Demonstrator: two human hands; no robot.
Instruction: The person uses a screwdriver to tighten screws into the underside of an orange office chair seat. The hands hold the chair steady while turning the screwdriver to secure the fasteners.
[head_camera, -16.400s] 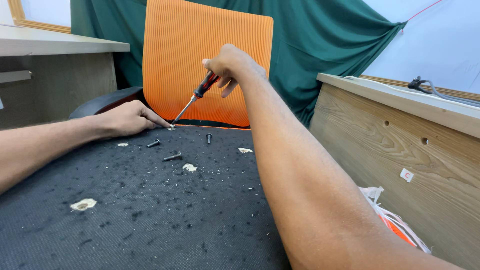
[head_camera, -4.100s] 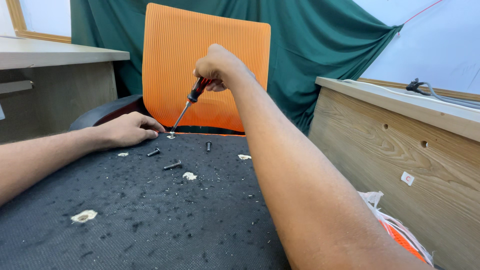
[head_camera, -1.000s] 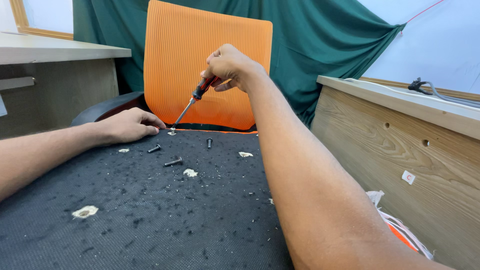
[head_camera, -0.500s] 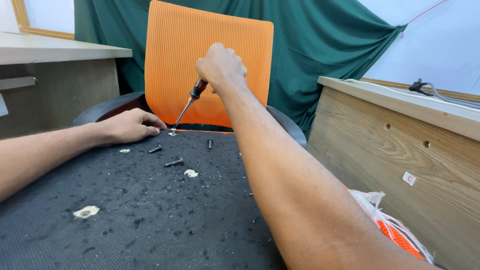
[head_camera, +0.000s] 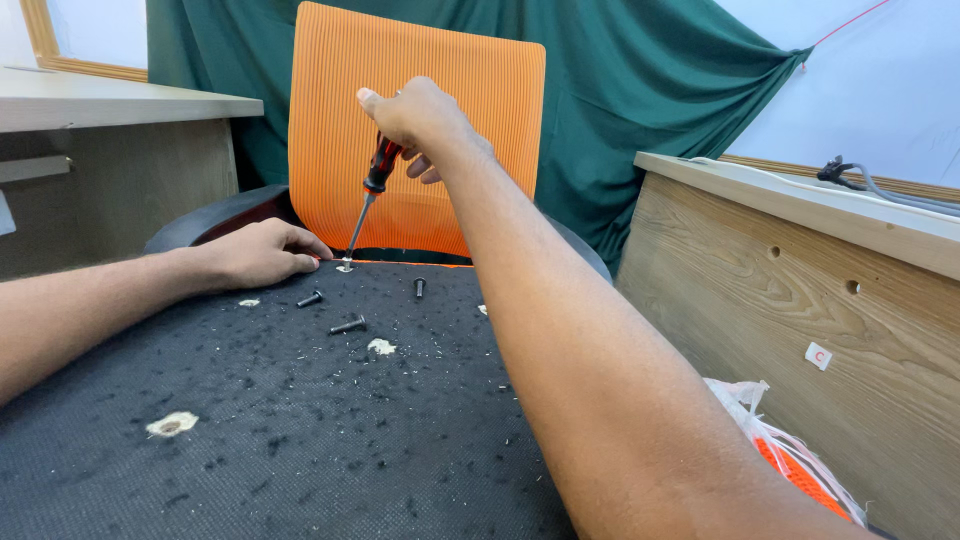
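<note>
Only 1 view here, the head camera looking down and forward over a black fabric panel (head_camera: 300, 440) speckled with pale flecks and a few chewed-up holes showing light stuffing.

The right hand (head_camera: 420, 120) is up high and far, fingers wrapped tight around the red-and-black handle of a screwdriver (head_camera: 368, 195). The shaft runs down and slightly left from the fist, so its long axis is close to upright, just tilted, with the tip sitting on a small silver screw (head_camera: 345, 266) at the far edge of the panel, right where it meets the orange ribbed chair back (head_camera: 420, 60).

The left hand (head_camera: 262, 255) lies flat-ish on the panel just left of that screw, fingers curled loosely with the fingertips touching or almost touching the spot beside the tip. It isn't holding anything that I can see, more like bracing. So the left hand is the nearer one to the screw, and the right sits above it at the other end of the tool.

3 loose black bolts lie a bit nearer the camera: 1 (head_camera: 309, 298) just below the left hand, 1 (head_camera: 348, 325) nearer, and 1 (head_camera: 420, 288) off to the right.

Green curtain (head_camera: 640, 90) hangs behind, and a wooden counter (head_camera: 800, 270) stands on the right.
</note>
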